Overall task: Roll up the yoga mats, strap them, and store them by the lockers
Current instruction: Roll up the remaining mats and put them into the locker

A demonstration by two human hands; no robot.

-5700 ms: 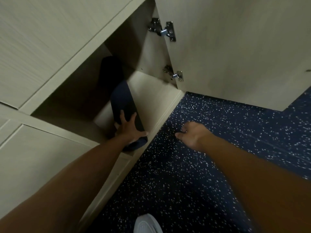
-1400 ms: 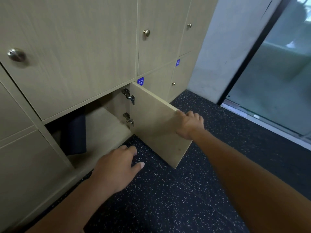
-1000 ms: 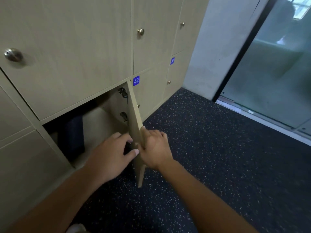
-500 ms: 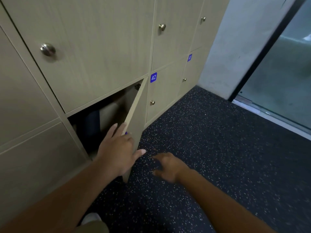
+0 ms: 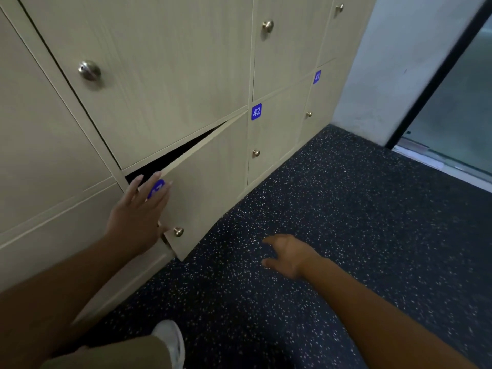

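Note:
A bottom-row locker door (image 5: 210,179) of light wood stands almost closed, with only a narrow dark wedge (image 5: 170,158) left along its top edge. My left hand (image 5: 138,214) presses flat on the door's free side, fingers straight, partly covering a blue number sticker (image 5: 157,187). A small brass knob (image 5: 178,231) sits just right of my palm. My right hand (image 5: 288,255) hovers over the dark speckled floor, fingers loosely spread and holding nothing. The rolled mat inside the locker is hidden behind the door.
More lockers (image 5: 277,123) run rightward, labelled 42 (image 5: 256,111) and 41 (image 5: 316,76). A grey wall (image 5: 399,62) and a dark-framed glass panel (image 5: 458,102) close the far right. My white shoe (image 5: 170,342) stands on the speckled floor (image 5: 346,209).
The locker door has swung from half open to nearly closed under my left hand. My right hand let go of the door and dropped towards the floor. The mat has gone out of sight.

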